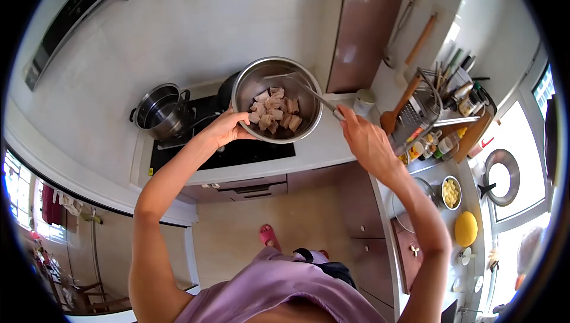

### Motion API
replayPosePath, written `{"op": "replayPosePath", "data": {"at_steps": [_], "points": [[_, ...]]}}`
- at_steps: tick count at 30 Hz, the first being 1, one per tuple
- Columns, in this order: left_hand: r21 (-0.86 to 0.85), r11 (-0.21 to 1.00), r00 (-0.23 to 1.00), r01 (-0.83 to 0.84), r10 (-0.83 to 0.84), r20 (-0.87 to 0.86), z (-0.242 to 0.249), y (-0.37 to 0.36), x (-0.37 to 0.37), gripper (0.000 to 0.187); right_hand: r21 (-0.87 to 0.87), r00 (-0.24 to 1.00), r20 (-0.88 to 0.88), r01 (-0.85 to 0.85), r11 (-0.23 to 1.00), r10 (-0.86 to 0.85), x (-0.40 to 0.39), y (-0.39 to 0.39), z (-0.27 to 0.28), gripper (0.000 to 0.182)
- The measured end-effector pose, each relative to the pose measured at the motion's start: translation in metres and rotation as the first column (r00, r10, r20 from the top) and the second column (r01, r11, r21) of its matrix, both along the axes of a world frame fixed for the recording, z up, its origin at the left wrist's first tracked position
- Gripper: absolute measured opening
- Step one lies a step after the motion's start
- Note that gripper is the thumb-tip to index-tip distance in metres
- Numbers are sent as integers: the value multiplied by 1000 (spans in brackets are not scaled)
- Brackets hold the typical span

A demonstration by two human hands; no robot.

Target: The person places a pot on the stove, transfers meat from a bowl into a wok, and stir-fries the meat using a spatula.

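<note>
A stainless steel mixing bowl (243,82) is held above the black cooktop (261,152), tilted toward me. Chunks of pale, cooked-looking meat (274,111) lie in its lower part. My left hand (228,128) grips the bowl's lower left rim, thumb over the edge and fingers underneath. In my right hand (365,139) is the handle of a long metal spatula (317,96). Its head reaches into the upper part of the bowl, above the meat. The bowl partly hides a dark pan (225,90) behind it.
A steel pot (160,112) stands at the cooktop's left. On the right counter are a utensil rack (415,109), seasoning bottles (445,143), a bowl of yellow pieces (451,193), a yellow melon-like fruit (466,229) and a brown cutting board (409,257). A white jar (363,102) stands near the wall.
</note>
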State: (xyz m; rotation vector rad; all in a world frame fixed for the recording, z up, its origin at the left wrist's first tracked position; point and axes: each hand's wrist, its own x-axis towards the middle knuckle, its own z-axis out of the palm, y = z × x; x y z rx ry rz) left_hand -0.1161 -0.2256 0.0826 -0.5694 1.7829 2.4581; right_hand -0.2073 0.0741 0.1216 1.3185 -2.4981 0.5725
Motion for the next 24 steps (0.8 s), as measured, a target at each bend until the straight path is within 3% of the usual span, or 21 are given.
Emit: {"op": "replayPosePath", "data": {"at_steps": [4,6,7,9,11,12,13,14,15,16,17,18,20,24], "points": [[-79,997,1000,12,-11,12,0,-47,7,60,239,994,-100,-16,971,41,-7,-44,22,24],[-87,996,1000,12,-10,25,2,-60,9,65,360,999,-33,1,933,11,-3,-64,36,25],[-93,996,1000,12,-11,10,2,-66,8,66,514,989,-119,-17,858,91,-2,-75,43,20],[-96,995,1000,3,-5,-17,1,-73,7,69,663,967,-178,-21,748,184,-12,-88,42,18],[-86,996,1000,-12,11,-13,-3,-80,3,69,579,868,-251,-220,785,429,-29,-95,35,17],[-86,996,1000,-29,28,-12,-5,-83,1,70,585,868,-246,-222,780,431,-35,-104,39,17],[-81,996,999,-36,34,-22,-2,-82,0,72,673,953,71,-263,691,293,-40,-116,46,16],[-74,996,999,-40,39,-22,-2,-81,-1,72,729,929,358,-337,596,88,-42,-123,52,15],[-71,997,999,-43,41,-25,-3,-81,-2,72,732,929,358,-341,590,92,-41,-125,57,15],[-69,996,999,-47,45,-27,-5,-80,-2,73,576,806,574,-271,771,-146,-40,-125,63,17],[-66,996,998,-57,56,-23,-9,-80,-3,73,432,565,769,-115,895,-299,-41,-126,64,20],[-58,996,998,-62,61,-23,-16,-78,-3,73,436,563,772,-128,891,-297,-48,-124,59,20],[-51,995,997,-81,80,-20,-20,-72,-2,73,368,388,884,-228,902,-263,-67,-120,43,32],[-169,975,990,-141,141,-12,-18,-62,0,73,334,339,909,-242,911,-243,-81,-122,23,32]]}}
